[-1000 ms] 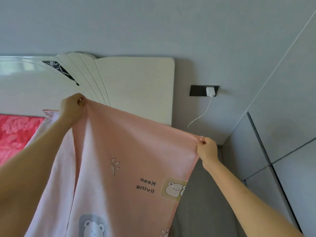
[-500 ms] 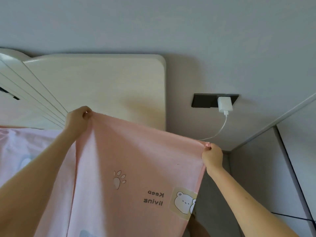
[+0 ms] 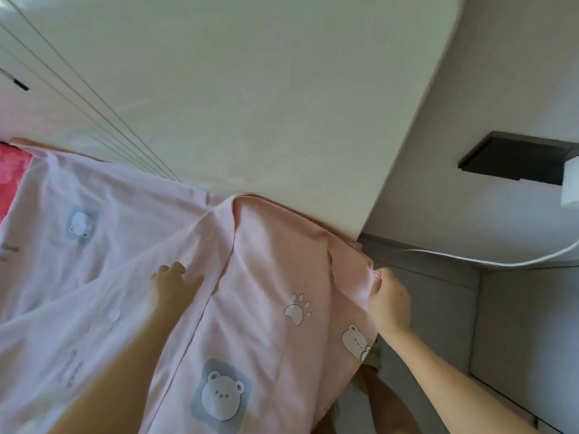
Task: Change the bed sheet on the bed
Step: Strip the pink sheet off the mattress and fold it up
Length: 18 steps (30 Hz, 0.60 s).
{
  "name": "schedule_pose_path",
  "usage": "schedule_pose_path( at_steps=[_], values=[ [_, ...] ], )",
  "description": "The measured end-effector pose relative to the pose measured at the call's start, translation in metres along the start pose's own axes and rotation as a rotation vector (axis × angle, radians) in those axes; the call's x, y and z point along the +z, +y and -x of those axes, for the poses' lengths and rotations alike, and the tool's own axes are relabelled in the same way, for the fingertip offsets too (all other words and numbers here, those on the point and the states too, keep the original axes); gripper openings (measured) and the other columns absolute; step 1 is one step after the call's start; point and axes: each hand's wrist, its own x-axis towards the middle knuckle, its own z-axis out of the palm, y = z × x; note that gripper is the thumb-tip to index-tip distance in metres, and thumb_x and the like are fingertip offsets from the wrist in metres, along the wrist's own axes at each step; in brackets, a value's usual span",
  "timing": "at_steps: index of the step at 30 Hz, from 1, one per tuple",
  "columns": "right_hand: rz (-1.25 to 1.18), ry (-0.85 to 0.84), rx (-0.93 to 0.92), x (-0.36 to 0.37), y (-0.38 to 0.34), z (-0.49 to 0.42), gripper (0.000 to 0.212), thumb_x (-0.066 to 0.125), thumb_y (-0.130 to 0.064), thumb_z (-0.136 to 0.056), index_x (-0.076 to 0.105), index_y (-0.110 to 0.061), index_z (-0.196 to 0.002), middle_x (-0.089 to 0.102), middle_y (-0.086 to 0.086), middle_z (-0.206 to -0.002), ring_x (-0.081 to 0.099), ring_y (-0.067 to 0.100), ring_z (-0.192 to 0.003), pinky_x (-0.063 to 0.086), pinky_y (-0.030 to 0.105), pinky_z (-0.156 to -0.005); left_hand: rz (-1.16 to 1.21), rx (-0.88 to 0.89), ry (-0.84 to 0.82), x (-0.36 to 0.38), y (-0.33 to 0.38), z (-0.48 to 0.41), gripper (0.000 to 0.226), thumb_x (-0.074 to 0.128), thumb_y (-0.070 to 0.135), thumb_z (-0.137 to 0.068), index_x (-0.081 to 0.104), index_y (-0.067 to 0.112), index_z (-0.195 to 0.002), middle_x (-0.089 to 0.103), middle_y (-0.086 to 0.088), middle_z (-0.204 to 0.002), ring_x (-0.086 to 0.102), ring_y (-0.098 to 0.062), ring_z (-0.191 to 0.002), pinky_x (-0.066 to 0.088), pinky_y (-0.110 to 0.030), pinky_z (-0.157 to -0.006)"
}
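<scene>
Bear-print sheet (image 3: 266,277) reaches the headboard (image 3: 250,104); right hand (image 3: 390,303) pinches its edge, left hand (image 3: 170,285) rests on it, grip unclear. Next, probably tuck that corner.

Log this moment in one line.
step: laying pink sheet by headboard | left hand: on sheet, grip unclear | right hand: grips sheet edge

Head view, looking down, close over bed corner (image 3: 351,242).
</scene>
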Motion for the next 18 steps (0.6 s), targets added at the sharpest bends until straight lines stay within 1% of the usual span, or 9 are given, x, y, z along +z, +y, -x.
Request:
schedule_pose_path(
  at_steps=[2,5,7,9,10,12,13,15,18],
  values=[
    [0.047,-0.025,-0.076,0.016,-0.009,0.004,0.017,0.046,-0.007,-0.095,0.061,-0.003,-0.102,0.065,0.008,-0.090,0.061,0.027,-0.083,0.036,0.027,-0.061,-0.068,-0.013,-0.083,0.023,-0.018,0.017,0.060,0.068,0.049,-0.079,0.056,0.005,-0.119,0.056,-0.019,-0.117,0.053,-0.038,-0.107,0.046,-0.043,-0.088],
    [0.172,-0.028,-0.188,0.033,-0.022,0.010,0.018,0.048,-0.005,-0.092,0.065,-0.004,-0.098,0.068,0.009,-0.087,0.060,0.030,-0.074,0.031,0.026,-0.056,-0.122,-0.040,-0.206,0.057,-0.042,0.038,0.076,0.062,0.059,-0.079,0.039,0.013,-0.135,0.046,-0.016,-0.128,0.047,-0.036,-0.116,0.048,-0.041,-0.082],
    [0.228,0.022,-0.246,0.041,-0.033,0.014,0.019,0.049,-0.005,-0.092,0.068,-0.010,-0.090,0.066,0.005,-0.072,0.056,0.030,-0.062,0.029,0.023,-0.052,-0.106,-0.065,-0.220,0.073,-0.059,0.047,0.073,0.061,0.051,-0.083,0.031,0.014,-0.139,0.042,-0.018,-0.128,0.042,-0.038,-0.117,0.047,-0.042,-0.084],
    [0.329,0.059,-0.281,0.044,-0.043,0.016,0.023,0.050,-0.006,-0.090,0.063,-0.017,-0.075,0.048,-0.005,-0.052,0.044,0.026,-0.051,0.020,0.020,-0.049,-0.075,-0.109,-0.182,0.084,-0.077,0.051,0.067,0.062,0.039,-0.085,0.031,0.013,-0.139,0.042,-0.020,-0.125,0.041,-0.040,-0.116,0.046,-0.045,-0.085],
    [0.397,0.042,-0.282,0.044,-0.048,0.015,0.020,0.053,-0.006,-0.089,0.062,-0.015,-0.073,0.044,-0.004,-0.053,0.041,0.025,-0.051,0.017,0.021,-0.049,-0.065,-0.126,-0.167,0.088,-0.086,0.053,0.064,0.062,0.033,-0.085,0.033,0.011,-0.138,0.043,-0.020,-0.124,0.042,-0.041,-0.115,0.045,-0.046,-0.084],
    [0.566,0.028,-0.247,0.042,-0.060,0.015,0.008,0.063,-0.006,-0.082,0.061,-0.010,-0.090,0.057,0.006,-0.071,0.051,0.028,-0.066,0.030,0.028,-0.056,-0.044,-0.152,-0.161,0.094,-0.105,0.058,0.058,0.062,0.024,-0.085,0.037,0.009,-0.135,0.045,-0.021,-0.121,0.043,-0.041,-0.113,0.044,-0.046,-0.085],
    [0.652,0.073,-0.264,0.041,-0.067,0.016,0.028,0.068,-0.008,-0.077,0.059,-0.010,-0.103,0.062,0.010,-0.087,0.055,0.031,-0.079,0.036,0.035,-0.067,-0.039,-0.158,-0.160,0.097,-0.115,0.061,0.055,0.061,0.021,-0.085,0.038,0.008,-0.133,0.046,-0.020,-0.119,0.044,-0.041,-0.111,0.045,-0.045,-0.085],
    [0.708,0.155,-0.465,0.046,-0.090,0.025,0.054,0.071,-0.007,-0.069,0.053,-0.012,-0.119,0.062,0.013,-0.104,0.056,0.035,-0.093,0.040,0.042,-0.078,-0.067,-0.161,-0.149,0.102,-0.136,0.067,0.052,0.060,0.019,-0.085,0.040,0.007,-0.131,0.049,-0.019,-0.116,0.047,-0.040,-0.108,0.046,-0.044,-0.082],
    [0.529,0.081,-0.889,0.085,-0.130,0.048,0.047,0.074,0.005,-0.057,0.064,-0.008,-0.101,0.062,0.010,-0.088,0.057,0.033,-0.076,0.044,0.036,-0.069,-0.131,-0.203,-0.176,0.112,-0.172,0.075,0.046,0.059,0.020,-0.086,0.044,0.006,-0.127,0.053,-0.016,-0.110,0.055,-0.036,-0.098,0.044,-0.036,-0.065]
  ],
)
